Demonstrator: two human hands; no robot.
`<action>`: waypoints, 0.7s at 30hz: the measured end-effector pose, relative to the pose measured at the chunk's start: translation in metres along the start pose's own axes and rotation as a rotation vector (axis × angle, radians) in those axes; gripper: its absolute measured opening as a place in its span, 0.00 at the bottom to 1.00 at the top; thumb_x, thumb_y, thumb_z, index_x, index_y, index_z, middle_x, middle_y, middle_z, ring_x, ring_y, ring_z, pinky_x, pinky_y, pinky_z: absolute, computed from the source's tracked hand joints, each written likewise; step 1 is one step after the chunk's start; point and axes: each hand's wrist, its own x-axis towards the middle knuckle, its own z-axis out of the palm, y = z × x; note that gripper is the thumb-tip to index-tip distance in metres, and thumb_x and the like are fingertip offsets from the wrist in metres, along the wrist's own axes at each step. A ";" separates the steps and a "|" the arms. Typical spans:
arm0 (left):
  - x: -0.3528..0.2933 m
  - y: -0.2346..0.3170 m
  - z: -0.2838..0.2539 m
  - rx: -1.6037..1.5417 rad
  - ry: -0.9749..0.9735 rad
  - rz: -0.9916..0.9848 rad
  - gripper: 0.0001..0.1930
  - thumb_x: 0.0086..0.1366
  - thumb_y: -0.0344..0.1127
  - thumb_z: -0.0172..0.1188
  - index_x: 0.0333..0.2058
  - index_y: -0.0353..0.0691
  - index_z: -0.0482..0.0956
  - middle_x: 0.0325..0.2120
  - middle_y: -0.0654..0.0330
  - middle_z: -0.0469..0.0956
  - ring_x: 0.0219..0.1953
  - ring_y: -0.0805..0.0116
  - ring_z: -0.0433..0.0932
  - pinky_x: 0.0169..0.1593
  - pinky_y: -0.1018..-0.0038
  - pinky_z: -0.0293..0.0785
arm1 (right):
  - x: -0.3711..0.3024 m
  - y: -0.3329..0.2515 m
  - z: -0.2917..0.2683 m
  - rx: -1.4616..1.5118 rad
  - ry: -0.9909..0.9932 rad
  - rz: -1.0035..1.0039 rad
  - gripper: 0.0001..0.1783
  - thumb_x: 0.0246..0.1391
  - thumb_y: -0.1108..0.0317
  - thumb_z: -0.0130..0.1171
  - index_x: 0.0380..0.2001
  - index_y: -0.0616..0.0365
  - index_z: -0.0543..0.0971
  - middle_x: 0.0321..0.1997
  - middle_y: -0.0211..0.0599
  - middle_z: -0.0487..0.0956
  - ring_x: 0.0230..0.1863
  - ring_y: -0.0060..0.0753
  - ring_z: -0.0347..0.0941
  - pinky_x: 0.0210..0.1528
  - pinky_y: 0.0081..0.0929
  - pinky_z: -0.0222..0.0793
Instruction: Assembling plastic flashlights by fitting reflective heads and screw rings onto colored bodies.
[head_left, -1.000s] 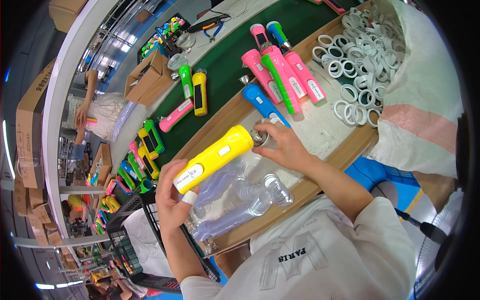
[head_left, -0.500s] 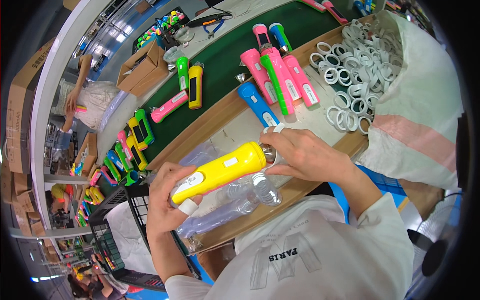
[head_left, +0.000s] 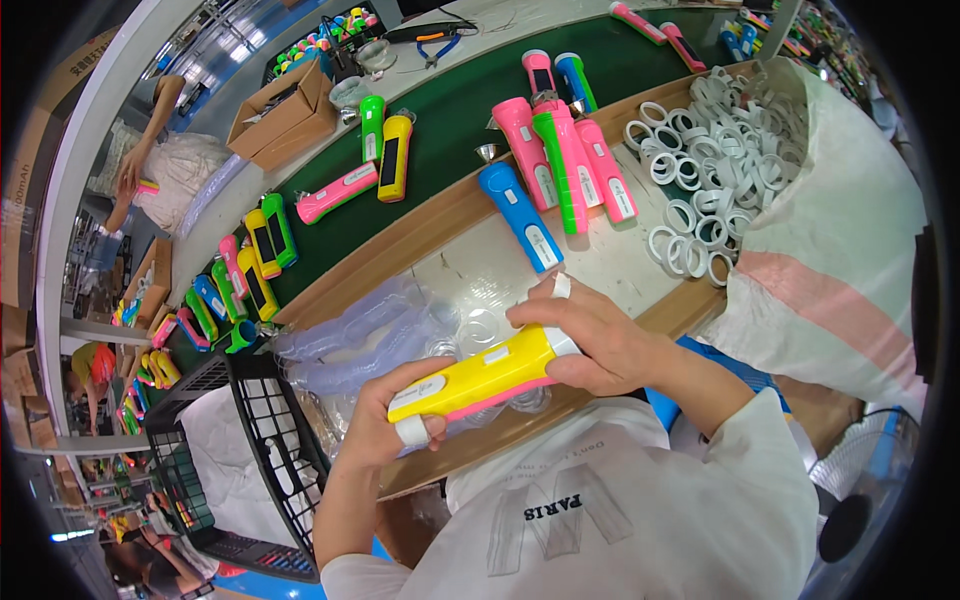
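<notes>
A yellow flashlight (head_left: 470,382) with a pink underside lies tilted across both hands, above the worktop. My left hand (head_left: 378,425) is closed round its tail end, and a white band circles the thumb. At the head end, my right hand (head_left: 605,345) grips a white ring (head_left: 562,340) that sits against the yellow body; a white band is on one of its fingers as well. The right fingers partly hide the ring and the lamp head. A blue flashlight (head_left: 522,217) lies just beyond my right hand. Beneath the yellow one are clear plastic lenses (head_left: 530,400).
Loose white rings (head_left: 715,170) spill from a white woven sack (head_left: 830,230) at right. Several pink and green flashlights (head_left: 565,170) lie beyond the cardboard edge (head_left: 390,235), on and beside the green belt (head_left: 450,100). Stacked clear plastic (head_left: 350,345) and a black crate (head_left: 285,440) are at left.
The white ring has moved onto the flashlight's head, covering the silver reflector that showed before. Both hands and the flashlight have shifted right and slightly downward in the view.
</notes>
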 end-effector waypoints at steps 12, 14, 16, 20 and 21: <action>0.030 -0.002 0.027 1.401 0.102 0.760 0.34 0.38 0.23 0.67 0.51 0.40 0.75 0.46 0.47 0.75 0.39 0.55 0.78 0.39 0.67 0.76 | 0.003 0.049 0.040 1.159 0.306 0.925 0.20 0.62 0.54 0.45 0.43 0.60 0.74 0.41 0.40 0.76 0.44 0.27 0.73 0.49 0.24 0.68; 0.032 -0.010 0.018 1.488 0.046 0.801 0.37 0.34 0.22 0.64 0.52 0.40 0.74 0.49 0.46 0.73 0.36 0.54 0.78 0.37 0.66 0.77 | 0.001 0.042 0.034 1.134 0.292 0.911 0.20 0.62 0.54 0.44 0.43 0.60 0.73 0.43 0.41 0.76 0.45 0.30 0.73 0.50 0.27 0.68; 0.027 -0.014 0.007 1.444 0.078 0.890 0.35 0.38 0.23 0.66 0.52 0.40 0.74 0.48 0.47 0.74 0.39 0.54 0.78 0.39 0.68 0.77 | 0.001 0.027 0.022 1.110 0.276 0.898 0.20 0.62 0.54 0.44 0.44 0.60 0.73 0.45 0.41 0.76 0.47 0.33 0.73 0.50 0.29 0.68; 0.018 -0.007 0.027 0.605 0.019 0.276 0.31 0.44 0.31 0.73 0.50 0.37 0.75 0.40 0.50 0.79 0.42 0.56 0.80 0.46 0.71 0.74 | -0.011 0.008 0.010 0.165 0.220 0.068 0.19 0.62 0.58 0.42 0.43 0.62 0.75 0.44 0.43 0.78 0.46 0.43 0.74 0.52 0.36 0.65; 0.027 -0.007 0.032 0.819 0.105 0.433 0.30 0.44 0.29 0.72 0.50 0.38 0.75 0.40 0.50 0.79 0.41 0.55 0.80 0.45 0.70 0.75 | -0.014 0.013 0.014 0.225 0.259 0.160 0.20 0.63 0.58 0.39 0.41 0.61 0.76 0.43 0.44 0.79 0.45 0.40 0.74 0.51 0.33 0.67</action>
